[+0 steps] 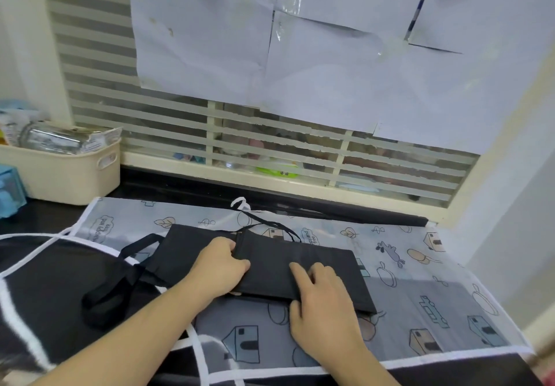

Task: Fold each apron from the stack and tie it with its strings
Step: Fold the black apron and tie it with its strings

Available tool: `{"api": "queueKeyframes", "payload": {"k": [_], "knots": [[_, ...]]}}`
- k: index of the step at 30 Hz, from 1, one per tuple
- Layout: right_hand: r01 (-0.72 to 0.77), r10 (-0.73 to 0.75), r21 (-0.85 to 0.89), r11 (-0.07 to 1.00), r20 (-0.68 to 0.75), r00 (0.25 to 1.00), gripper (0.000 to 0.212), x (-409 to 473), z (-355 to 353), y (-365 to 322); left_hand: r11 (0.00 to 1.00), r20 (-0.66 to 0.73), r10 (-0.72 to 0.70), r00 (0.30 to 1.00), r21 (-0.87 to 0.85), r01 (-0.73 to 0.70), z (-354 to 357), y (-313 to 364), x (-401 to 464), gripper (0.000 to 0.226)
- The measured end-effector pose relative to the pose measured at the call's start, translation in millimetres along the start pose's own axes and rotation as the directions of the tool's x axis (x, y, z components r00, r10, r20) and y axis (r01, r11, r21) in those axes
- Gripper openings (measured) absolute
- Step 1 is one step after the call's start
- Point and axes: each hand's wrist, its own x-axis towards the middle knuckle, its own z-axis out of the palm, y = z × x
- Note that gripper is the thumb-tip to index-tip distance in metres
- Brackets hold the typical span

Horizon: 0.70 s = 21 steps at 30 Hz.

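Observation:
A black apron [330, 268], folded into a long flat band, lies across the middle of the counter on a pale printed apron [435, 304] that is spread out flat. My left hand [217, 268] grips a fold of the black fabric near the band's middle. My right hand [318, 301] presses flat on the band's near edge, fingers spread, the thumb tucked under the edge. The wide black neck strap [111, 289] loops off to the left. Thin black tie strings [270, 225] trail over the far edge.
More aprons with white trim [36, 295] lie at the left and near edge. A cream basket [66, 172] full of packets stands at the back left beside a blue box [9, 190]. A window with striped blinds and taped paper sheets [300, 40] rises behind the counter.

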Motion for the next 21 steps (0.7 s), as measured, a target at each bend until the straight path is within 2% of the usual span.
{"api": "queueKeyframes", "payload": {"k": [2, 5, 9, 13, 17, 21], "knots": [[-0.095, 0.095, -0.017, 0.995, -0.006, 0.995, 0.058, -4.6, -4.7, 19.4, 0.998, -0.011, 0.013, 1.0, -0.061, -0.014, -4.0, -1.9, -0.7, 0.011], [-0.265, 0.265, -0.065, 0.962, 0.001, 0.964, 0.058, -12.4, -7.8, 46.8, 0.999, -0.071, 0.023, 0.997, -0.046, -0.026, -16.4, -6.1, -3.0, 0.017], [-0.341, 0.342, -0.026, 0.94, 0.05, 0.938, 0.067, -17.6, -11.3, 52.7, 1.0, -0.151, 0.02, 0.988, 0.016, -0.018, -40.6, -15.8, -7.4, 0.014], [-0.355, 0.351, 0.02, 0.935, 0.107, 0.93, 0.067, -9.4, -15.1, 44.7, 0.999, -0.139, -0.018, 0.99, 0.046, 0.024, -61.7, -20.3, -21.0, 0.012], [-0.302, 0.292, 0.045, 0.952, 0.16, 0.943, 0.066, -3.6, -17.7, 35.5, 0.967, -0.191, -0.022, 0.981, 0.244, 0.069, -81.4, -29.3, -31.9, 0.014], [-0.227, 0.212, 0.069, 0.971, 0.182, 0.96, 0.068, -3.1, -13.7, 36.3, 0.905, -0.219, -0.015, 0.976, 0.411, 0.106, -89.3, -35.5, -39.9, 0.027]]}}
